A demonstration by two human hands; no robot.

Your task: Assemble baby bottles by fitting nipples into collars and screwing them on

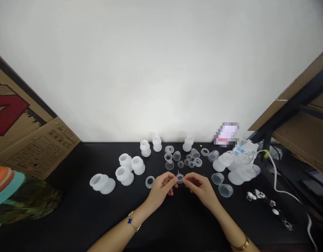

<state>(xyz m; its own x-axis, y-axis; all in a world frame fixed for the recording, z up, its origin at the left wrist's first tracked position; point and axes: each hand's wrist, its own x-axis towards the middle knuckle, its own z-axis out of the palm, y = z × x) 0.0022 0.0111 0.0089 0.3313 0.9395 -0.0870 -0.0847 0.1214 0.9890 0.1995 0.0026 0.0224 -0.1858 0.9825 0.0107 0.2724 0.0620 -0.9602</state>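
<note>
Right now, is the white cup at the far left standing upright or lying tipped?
Tipped: the far-left white cup lies on its side on the black table, its opening facing left.

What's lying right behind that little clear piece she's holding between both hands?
Behind the small clear piece, pinched between left hand and right hand, small clear rings and cups lie scattered on the black table. Fingers cover the piece's edges.
</note>
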